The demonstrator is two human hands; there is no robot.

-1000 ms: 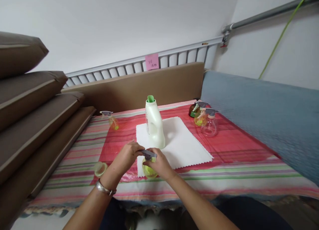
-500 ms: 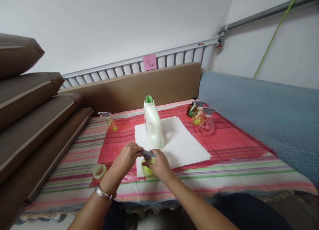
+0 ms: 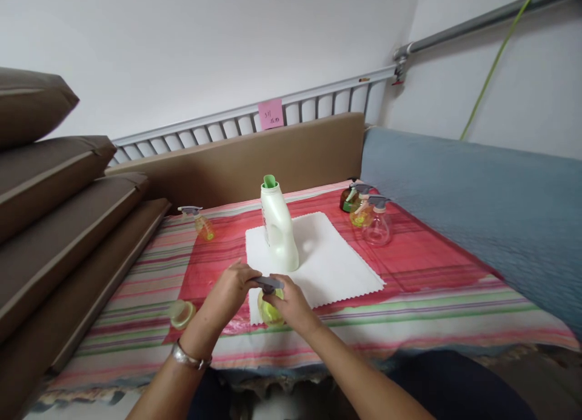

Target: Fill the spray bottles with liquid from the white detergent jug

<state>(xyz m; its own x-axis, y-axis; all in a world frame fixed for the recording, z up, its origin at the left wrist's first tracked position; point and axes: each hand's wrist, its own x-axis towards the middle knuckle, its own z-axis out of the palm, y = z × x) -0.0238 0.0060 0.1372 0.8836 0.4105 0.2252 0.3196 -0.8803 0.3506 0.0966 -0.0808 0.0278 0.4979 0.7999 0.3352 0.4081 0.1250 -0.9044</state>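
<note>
A small clear spray bottle (image 3: pixel 270 313) with yellow-green liquid stands at the near edge of the white cloth (image 3: pixel 345 268). My left hand (image 3: pixel 234 290) is closed on the left end of its grey spray head (image 3: pixel 268 282). From the other side, my right hand (image 3: pixel 291 300) grips the right end of that head, thumb at the bottle's neck. Just behind the hands rises a pale green detergent jug (image 3: pixel 279 229), uncapped, with a green spout in its mouth. To the left of my left wrist lies a round translucent green cap (image 3: pixel 182 314).
Two clear spray bottles (image 3: pixel 376 226) and a dark brown bottle (image 3: pixel 347 199) stand at the right rear. Another spray bottle (image 3: pixel 204 226) is at the left rear. Brown cushions (image 3: pixel 68 208) are stacked along the left; a brown panel (image 3: pixel 254 155) backs the striped tablecloth (image 3: pixel 136 311).
The view has shifted slightly. Both hands stay on the spray head, with barely any visible movement, and the bottles and jug stand where they were.
</note>
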